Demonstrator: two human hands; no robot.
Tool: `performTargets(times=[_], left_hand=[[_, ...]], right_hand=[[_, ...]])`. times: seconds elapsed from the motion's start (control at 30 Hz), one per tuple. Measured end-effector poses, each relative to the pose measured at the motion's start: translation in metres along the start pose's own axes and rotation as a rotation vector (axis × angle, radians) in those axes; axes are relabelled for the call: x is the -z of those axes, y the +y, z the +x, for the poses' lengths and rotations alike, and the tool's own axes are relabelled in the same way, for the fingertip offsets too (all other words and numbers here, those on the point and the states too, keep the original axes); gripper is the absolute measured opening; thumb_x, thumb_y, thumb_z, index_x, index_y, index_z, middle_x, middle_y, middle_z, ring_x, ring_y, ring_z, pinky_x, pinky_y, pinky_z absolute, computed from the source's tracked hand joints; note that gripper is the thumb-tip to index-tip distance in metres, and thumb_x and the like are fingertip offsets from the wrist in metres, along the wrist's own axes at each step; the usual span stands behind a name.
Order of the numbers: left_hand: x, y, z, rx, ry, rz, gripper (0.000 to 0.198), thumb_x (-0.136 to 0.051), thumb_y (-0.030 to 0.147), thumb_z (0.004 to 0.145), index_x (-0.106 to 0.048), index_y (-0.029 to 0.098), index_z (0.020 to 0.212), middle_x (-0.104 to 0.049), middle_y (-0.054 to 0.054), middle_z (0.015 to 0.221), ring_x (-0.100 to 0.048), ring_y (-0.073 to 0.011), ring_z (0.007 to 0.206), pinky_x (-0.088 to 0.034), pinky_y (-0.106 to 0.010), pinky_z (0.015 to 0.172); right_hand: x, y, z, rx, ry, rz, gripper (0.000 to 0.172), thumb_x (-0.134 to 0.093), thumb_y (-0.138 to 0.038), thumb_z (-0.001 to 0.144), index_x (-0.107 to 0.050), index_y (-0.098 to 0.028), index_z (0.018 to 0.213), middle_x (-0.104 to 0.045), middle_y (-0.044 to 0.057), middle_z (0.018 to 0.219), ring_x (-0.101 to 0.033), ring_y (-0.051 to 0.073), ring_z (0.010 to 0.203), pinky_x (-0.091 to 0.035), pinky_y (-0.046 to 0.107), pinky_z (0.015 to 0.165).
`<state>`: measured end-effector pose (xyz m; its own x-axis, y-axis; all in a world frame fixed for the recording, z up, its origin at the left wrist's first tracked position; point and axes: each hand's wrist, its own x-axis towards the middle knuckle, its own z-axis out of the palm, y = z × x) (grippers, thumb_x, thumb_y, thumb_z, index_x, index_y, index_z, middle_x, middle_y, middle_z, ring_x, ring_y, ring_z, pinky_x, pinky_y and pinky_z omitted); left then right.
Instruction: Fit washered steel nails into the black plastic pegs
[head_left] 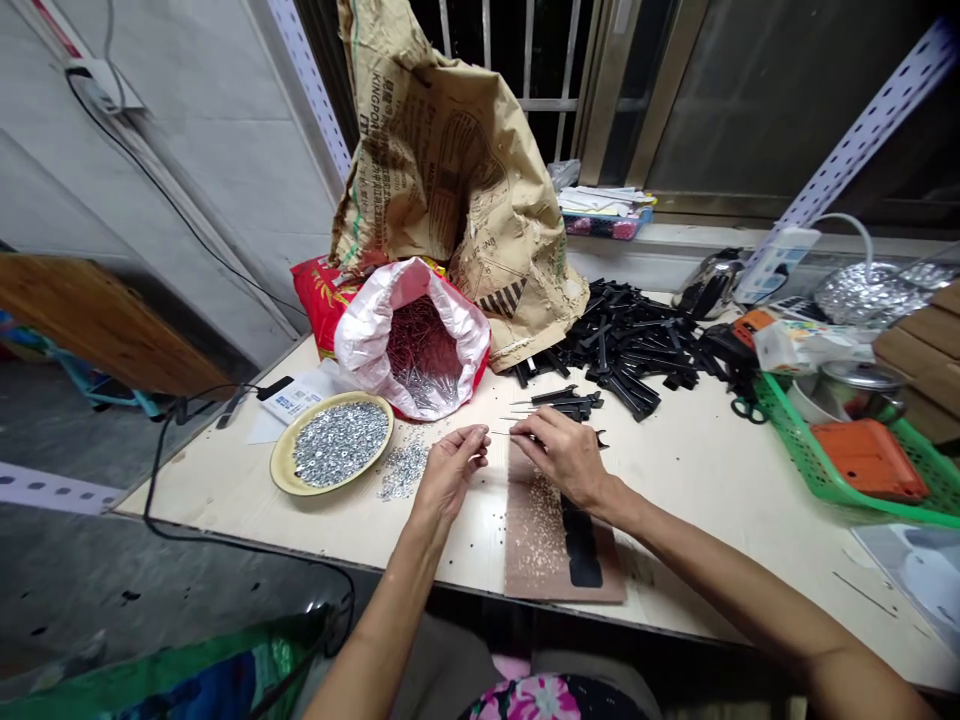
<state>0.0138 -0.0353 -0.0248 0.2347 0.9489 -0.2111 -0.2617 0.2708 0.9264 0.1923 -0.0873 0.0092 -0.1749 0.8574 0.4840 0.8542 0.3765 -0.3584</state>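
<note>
My left hand (450, 468) is closed in a pinch, fingertips pressed together near a loose scatter of small silver nuts (403, 470); what it holds is too small to name. My right hand (559, 452) is curled over a thin metal pin (504, 433) and a black plastic piece (598, 437), resting at the top of a brown board (540, 545). More pins and black pieces (562, 402) lie just beyond the fingers.
A yellow plate of silver nuts (337, 455) sits at left. An open bag of long pins (420, 350) and a brown paper sack (450, 180) stand behind. A heap of black plastic parts (630, 340) and a green basket (862, 450) are at right.
</note>
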Motion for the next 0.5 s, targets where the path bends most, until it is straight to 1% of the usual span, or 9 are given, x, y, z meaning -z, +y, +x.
performTargets(times=[0.07, 0.13, 0.2, 0.37, 0.5], left_hand=[[-0.012, 0.003, -0.008, 0.086, -0.048, -0.195, 0.030, -0.080, 0.032, 0.061, -0.068, 0.014, 0.082, -0.064, -0.002, 0.071, -0.055, -0.0096, 0.064, -0.044, -0.023, 0.062], [-0.020, 0.006, -0.014, 0.107, -0.068, -0.267, 0.030, -0.081, 0.029, 0.060, -0.069, 0.013, 0.082, -0.065, -0.001, 0.070, -0.056, -0.0082, 0.063, -0.045, -0.021, 0.062], [-0.025, 0.008, -0.017, 0.107, -0.074, -0.282, 0.029, -0.082, 0.028, 0.060, -0.069, 0.013, 0.081, -0.065, -0.001, 0.069, -0.056, -0.0077, 0.062, -0.046, -0.020, 0.062], [-0.031, 0.009, -0.020, 0.042, -0.075, -0.220, 0.027, -0.082, 0.029, 0.060, -0.070, 0.013, 0.080, -0.067, -0.002, 0.069, -0.058, -0.0080, 0.062, -0.048, -0.021, 0.062], [-0.035, 0.007, -0.021, -0.103, -0.021, -0.041, 0.025, -0.078, 0.032, 0.065, -0.072, 0.014, 0.081, -0.068, -0.003, 0.071, -0.060, -0.0105, 0.065, -0.049, -0.024, 0.065]], right_hand=[[0.002, -0.004, -0.001, 0.015, 0.029, -0.061, 0.022, -0.045, -0.033, 0.095, -0.064, -0.022, 0.097, -0.062, 0.003, 0.088, -0.058, 0.013, 0.080, -0.040, 0.024, 0.068], [0.006, -0.006, -0.002, 0.033, 0.040, -0.106, 0.025, -0.042, -0.033, 0.097, -0.064, -0.022, 0.097, -0.062, 0.003, 0.086, -0.057, 0.013, 0.079, -0.038, 0.024, 0.067], [0.010, -0.006, -0.003, 0.046, 0.038, -0.142, 0.026, -0.041, -0.032, 0.097, -0.064, -0.022, 0.096, -0.062, 0.002, 0.086, -0.056, 0.012, 0.080, -0.037, 0.024, 0.068], [0.018, -0.005, -0.008, 0.074, 0.054, -0.268, 0.023, -0.042, -0.029, 0.097, -0.064, -0.022, 0.094, -0.061, 0.001, 0.083, -0.052, 0.013, 0.077, -0.033, 0.027, 0.065], [0.024, -0.005, -0.012, 0.119, 0.049, -0.340, 0.019, -0.044, -0.024, 0.096, -0.063, -0.023, 0.094, -0.060, 0.002, 0.079, -0.050, 0.014, 0.077, -0.029, 0.028, 0.063]])
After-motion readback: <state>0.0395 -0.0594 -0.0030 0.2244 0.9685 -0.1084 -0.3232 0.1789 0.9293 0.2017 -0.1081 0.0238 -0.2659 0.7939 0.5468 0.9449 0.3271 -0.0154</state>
